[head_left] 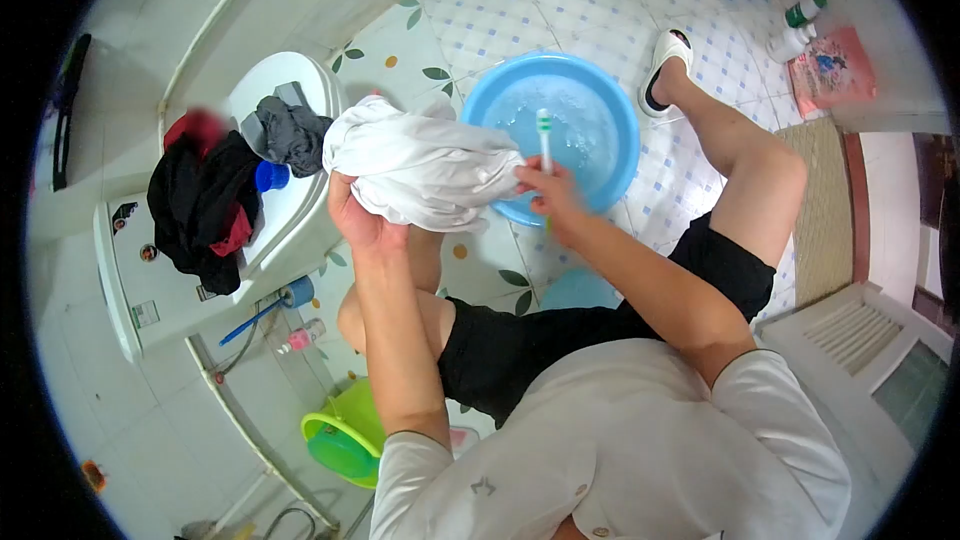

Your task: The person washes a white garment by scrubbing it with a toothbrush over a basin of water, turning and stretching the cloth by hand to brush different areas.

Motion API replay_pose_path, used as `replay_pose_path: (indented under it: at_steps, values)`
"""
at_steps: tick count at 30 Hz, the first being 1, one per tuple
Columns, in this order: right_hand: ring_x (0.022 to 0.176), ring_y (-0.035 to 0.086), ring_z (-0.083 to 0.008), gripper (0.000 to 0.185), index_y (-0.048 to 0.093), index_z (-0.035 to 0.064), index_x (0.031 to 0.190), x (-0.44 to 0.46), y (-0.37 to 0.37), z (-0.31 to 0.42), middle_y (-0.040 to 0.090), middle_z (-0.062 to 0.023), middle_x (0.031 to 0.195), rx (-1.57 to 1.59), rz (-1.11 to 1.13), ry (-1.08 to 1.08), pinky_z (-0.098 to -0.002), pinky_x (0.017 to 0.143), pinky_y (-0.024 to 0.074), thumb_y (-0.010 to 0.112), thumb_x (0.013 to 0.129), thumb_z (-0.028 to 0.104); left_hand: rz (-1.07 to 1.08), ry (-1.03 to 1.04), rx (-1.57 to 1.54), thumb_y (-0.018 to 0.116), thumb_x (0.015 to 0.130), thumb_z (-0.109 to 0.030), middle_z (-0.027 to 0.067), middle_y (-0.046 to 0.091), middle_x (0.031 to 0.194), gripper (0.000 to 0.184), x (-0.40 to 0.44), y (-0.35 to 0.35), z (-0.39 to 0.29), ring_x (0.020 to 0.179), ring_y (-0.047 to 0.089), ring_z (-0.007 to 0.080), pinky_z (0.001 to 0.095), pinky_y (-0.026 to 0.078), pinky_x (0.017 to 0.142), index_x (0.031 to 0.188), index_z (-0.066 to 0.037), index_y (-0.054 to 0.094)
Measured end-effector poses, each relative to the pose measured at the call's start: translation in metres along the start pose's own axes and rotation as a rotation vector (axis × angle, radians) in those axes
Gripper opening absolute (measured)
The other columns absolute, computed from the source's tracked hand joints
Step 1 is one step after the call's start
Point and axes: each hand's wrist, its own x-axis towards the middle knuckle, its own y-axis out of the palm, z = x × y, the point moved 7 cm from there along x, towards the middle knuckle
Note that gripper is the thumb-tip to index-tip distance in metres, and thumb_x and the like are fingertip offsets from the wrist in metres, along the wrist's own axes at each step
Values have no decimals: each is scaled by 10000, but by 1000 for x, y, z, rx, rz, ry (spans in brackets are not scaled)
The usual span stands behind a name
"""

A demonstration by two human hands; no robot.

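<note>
A bunched white cloth (425, 165), perhaps a garment, hangs in the air left of the blue basin (626, 145), partly over its rim. My left hand (365, 218) grips the cloth from below at its left end. A toothbrush (546, 152) with a white and green head stands upright in my closed right hand (556, 202), bristle end up, in front of the basin. The right fingertips touch the cloth's right end; whether they also pinch it I cannot tell. Bubbly water (580, 125) lies in the basin.
Dark clothes (195, 205), a grey cloth (290, 132) and a blue cup (271, 177) rest on the toilet (277, 70) at left. A toilet brush (296, 292), pink bottle (302, 336) and green bucket (345, 425) are below. A pink bag (835, 70) stands far right.
</note>
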Motion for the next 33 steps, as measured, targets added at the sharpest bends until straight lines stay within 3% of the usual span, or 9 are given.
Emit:
replay_pose_path:
  at_steps: [2,10,18,24,27,29,33]
  values:
    - [697,488,-50,184,582,133,965,-10,-20,29,605,16,804,-43,9,-127,-204,574,343,657,854,258,-54,34,23,458,868,-145,176,520,1320,492,2,-7,-9,1201,521,296,420,380,1059,1314,63,440]
    - [623,479,-44,143,561,70,993,-67,-28,189,592,-9,753,-226,-2,-613,-186,536,358,578,927,196,-71,35,-13,463,821,-108,178,555,1269,496,-5,-12,-24,1180,537,297,417,408,1038,1285,67,468]
    - [679,471,-53,164,574,60,1017,-81,-27,236,539,22,790,-207,-83,-766,-199,594,382,605,913,182,-201,35,135,467,781,-48,182,569,1239,489,-2,-27,-14,1159,548,295,404,417,1029,1254,77,484]
    - [622,434,-25,151,566,76,1005,-83,-29,255,525,43,757,-197,-105,-821,-190,521,337,601,914,192,-244,-12,138,496,760,-12,189,587,1175,464,-6,-17,-6,1083,587,309,410,471,967,1216,75,496]
    - [597,440,-31,134,558,88,986,-83,-30,261,523,46,738,-164,-158,-743,-189,490,326,591,917,198,-271,-57,179,509,773,-9,179,592,1162,447,-8,-12,-3,1062,599,299,402,484,947,1213,66,498]
    - [586,444,-34,120,549,102,972,-78,-30,263,523,47,722,-169,-171,-722,-206,472,332,583,919,203,-269,-47,263,546,809,-81,169,608,1169,432,-8,-16,-1,1072,605,270,375,484,945,1216,60,526]
    - [682,505,-75,164,546,58,996,-75,-32,270,560,7,789,-173,-174,-785,-246,603,420,583,915,195,-240,-68,288,562,804,-70,163,607,1169,438,-7,-17,2,1071,605,261,368,487,938,1221,61,520]
